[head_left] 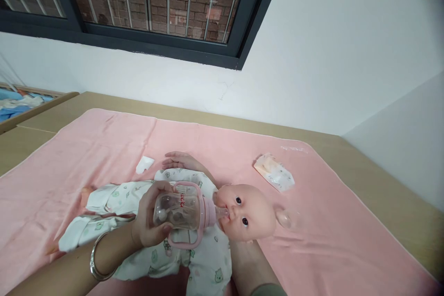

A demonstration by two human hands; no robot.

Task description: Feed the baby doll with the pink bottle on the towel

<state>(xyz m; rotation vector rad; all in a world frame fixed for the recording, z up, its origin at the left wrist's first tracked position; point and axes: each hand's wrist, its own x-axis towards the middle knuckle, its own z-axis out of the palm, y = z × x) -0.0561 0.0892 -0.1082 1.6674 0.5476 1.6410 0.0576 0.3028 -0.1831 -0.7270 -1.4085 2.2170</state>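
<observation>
The left hand (151,224) is wrapped around the clear baby bottle (183,212), its teat already at the mouth of the doll (239,212) lying on the pink blanket (329,222), while the right hand (248,259) tucks under the head, its grip hidden.

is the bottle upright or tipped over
Tipped: the bottle lies sideways in the left hand, teat at the doll's mouth.

A single head-worn camera looks forward and steeply down from close above the pink blanket (312,222), over the person's own forearms. It faces the white wall (329,55) and a barred window (145,4) at the frame's top.
</observation>
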